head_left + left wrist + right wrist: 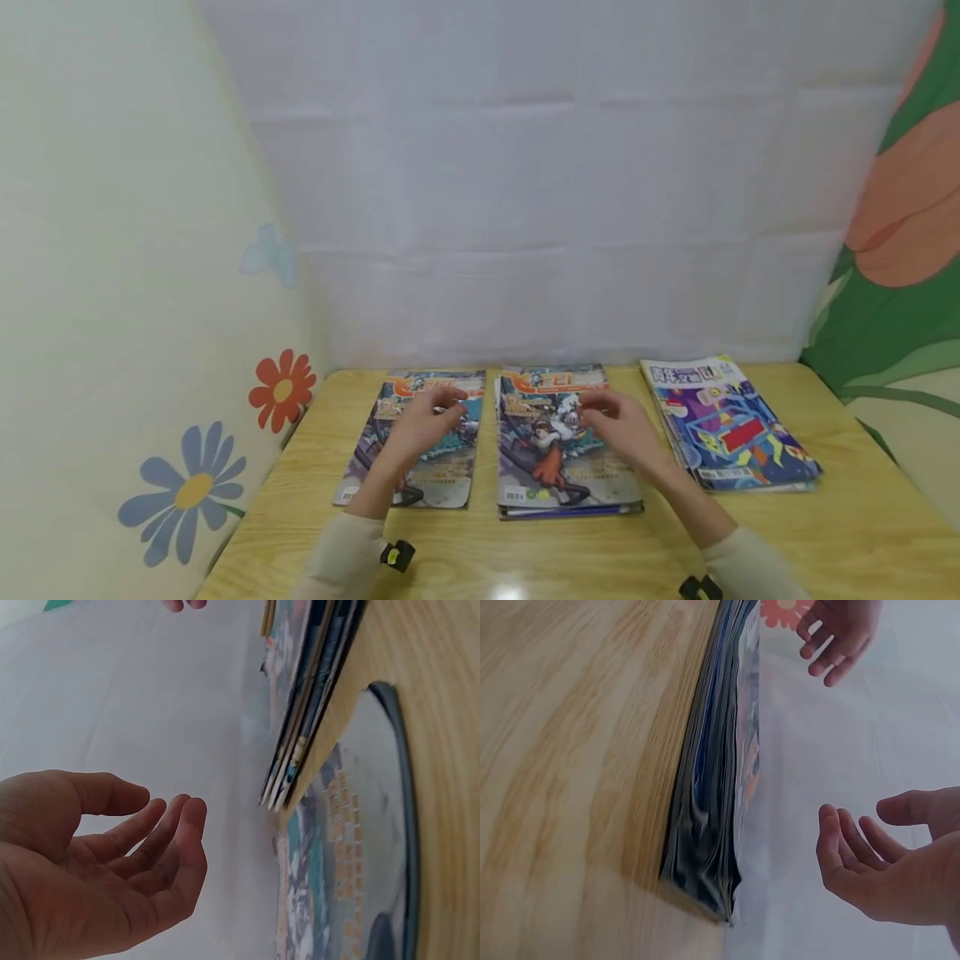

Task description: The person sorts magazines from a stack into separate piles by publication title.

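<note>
My left hand (426, 425) hovers over a comic magazine (442, 493) lying at the left of the table, its fingers loosely curled with nothing in them. In the left wrist view that magazine (379, 780) lies thin and flat, apart from the hand (127, 866). My right hand (624, 429), also loosely curled and holding nothing, is over the right side of a middle stack of magazines (517, 479), whose top cover matches the left one. Seen from the right wrist, the stack's page edges (705, 802) are layered, and the hand (892, 877) stays clear of them.
A third stack of magazines (738, 429), with a purple and blue cover on top, lies at an angle on the right. The wooden table (570, 558) ends at a white cloth (555, 192) behind. Painted walls (112, 250) flank both sides.
</note>
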`<state>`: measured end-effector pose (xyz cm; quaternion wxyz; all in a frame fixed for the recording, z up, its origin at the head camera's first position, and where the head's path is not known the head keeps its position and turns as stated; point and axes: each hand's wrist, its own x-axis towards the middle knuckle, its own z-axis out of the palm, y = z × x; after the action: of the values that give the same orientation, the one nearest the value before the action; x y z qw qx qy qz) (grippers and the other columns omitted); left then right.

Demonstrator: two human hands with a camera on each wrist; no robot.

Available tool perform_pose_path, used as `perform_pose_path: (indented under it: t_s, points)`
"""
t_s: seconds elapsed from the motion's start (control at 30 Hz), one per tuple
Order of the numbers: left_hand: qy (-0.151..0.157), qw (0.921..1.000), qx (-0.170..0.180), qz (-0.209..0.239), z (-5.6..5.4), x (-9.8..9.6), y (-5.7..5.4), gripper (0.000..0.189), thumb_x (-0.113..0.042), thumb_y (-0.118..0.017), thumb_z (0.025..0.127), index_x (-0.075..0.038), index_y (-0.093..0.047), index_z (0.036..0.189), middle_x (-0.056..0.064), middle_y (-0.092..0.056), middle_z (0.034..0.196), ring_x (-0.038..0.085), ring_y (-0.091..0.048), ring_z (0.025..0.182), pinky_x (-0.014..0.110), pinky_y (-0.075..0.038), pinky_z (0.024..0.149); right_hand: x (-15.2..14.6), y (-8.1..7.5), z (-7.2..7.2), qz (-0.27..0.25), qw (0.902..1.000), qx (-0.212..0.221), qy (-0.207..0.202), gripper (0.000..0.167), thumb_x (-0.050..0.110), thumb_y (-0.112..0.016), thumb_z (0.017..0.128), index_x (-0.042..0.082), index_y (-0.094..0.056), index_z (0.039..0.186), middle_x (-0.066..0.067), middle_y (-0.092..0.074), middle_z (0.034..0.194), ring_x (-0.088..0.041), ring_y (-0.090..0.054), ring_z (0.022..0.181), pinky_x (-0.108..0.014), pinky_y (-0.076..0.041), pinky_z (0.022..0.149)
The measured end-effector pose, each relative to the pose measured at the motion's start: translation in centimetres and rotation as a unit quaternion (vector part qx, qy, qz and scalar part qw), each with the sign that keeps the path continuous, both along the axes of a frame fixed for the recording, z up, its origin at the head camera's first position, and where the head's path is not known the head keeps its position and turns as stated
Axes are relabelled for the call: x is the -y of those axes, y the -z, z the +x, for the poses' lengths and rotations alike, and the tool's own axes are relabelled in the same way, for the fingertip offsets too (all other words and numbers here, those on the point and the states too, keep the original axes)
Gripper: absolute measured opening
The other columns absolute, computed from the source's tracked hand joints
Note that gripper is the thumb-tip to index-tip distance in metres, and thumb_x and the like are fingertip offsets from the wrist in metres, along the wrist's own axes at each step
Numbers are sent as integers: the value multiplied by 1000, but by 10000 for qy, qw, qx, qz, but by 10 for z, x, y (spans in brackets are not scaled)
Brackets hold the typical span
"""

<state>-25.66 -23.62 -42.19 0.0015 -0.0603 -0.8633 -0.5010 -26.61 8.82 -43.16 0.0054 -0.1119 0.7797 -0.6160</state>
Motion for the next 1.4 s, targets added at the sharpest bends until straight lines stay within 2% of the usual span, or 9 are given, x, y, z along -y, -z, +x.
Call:
perform_pose_path:
  t_s: [0.13,0.27,0.4,0.5,0.6,0.7,0.93,1.23,1.4]
  points:
    - [140,9997,167,148,-3,-7,9,28,-14,-61,103,-6,-64,130,17,-66,110,37,-64,96,54,-54,80,-15,4,-4,230,9997,-68,102,26,1,-61,96,-8,-64,120,-24,-66,113,-30,-67,94,-43,-57,81]
    - [251,9980,423,409,-5,-16,16,29,-11,-60,102,0,-62,129,20,-66,109,38,-65,94,51,-57,79,-29,8,-6,736,9968,-139,282,28,3,-65,94,-7,-66,120,-20,-67,114,-31,-66,98,-39,-56,81]
    - [187,9944,706,759,-7,-27,22,31,-5,-59,101,5,-59,131,24,-64,109,39,-66,92,47,-59,76,-39,7,-4,1284,9915,-4,192,35,6,-67,94,-6,-62,127,-24,-63,122,-38,-64,105,-46,-56,85]
    - [157,9927,784,899,-7,-31,24,34,-1,-60,99,6,-57,132,24,-63,109,38,-66,92,46,-59,76,-43,4,-3,1574,9874,176,-16,43,10,-67,96,-7,-57,134,-30,-54,133,-44,-60,113,-50,-56,86]
    - [169,9922,824,922,-6,-35,25,38,0,-61,98,7,-55,135,25,-62,108,38,-66,90,45,-60,74,-47,3,-3,1793,9831,353,-115,48,14,-68,97,-5,-54,138,-33,-49,139,-49,-55,119,-53,-54,89]
    - [161,9917,912,889,-5,-37,27,41,-1,-62,97,7,-53,136,24,-63,105,36,-66,85,45,-60,72,-50,5,-5,1954,9794,479,-183,50,15,-69,96,-5,-53,139,-33,-50,137,-49,-53,120,-55,-53,89]
    - [345,9885,1256,766,-4,-43,30,45,-6,-61,98,9,-51,139,19,-65,102,30,-64,77,42,-58,66,-54,11,-9,1568,9796,1239,-188,60,10,-68,95,-14,-41,143,-26,-60,117,-31,-67,90,-43,-59,73]
    - [371,9869,1356,793,-5,-45,35,42,-6,-57,99,10,-53,138,15,-66,99,27,-67,80,40,-59,68,-57,17,-14,1736,9729,1498,-308,58,9,-68,95,-22,-42,137,-35,-59,119,-33,-69,90,-42,-60,75]
    - [274,9852,1447,881,-4,-46,36,41,-5,-57,100,9,-54,138,16,-64,100,26,-67,80,40,-60,70,-58,21,-16,1726,9687,1752,-340,54,8,-68,94,-21,-46,135,-26,-64,109,-29,-69,86,-40,-60,72]
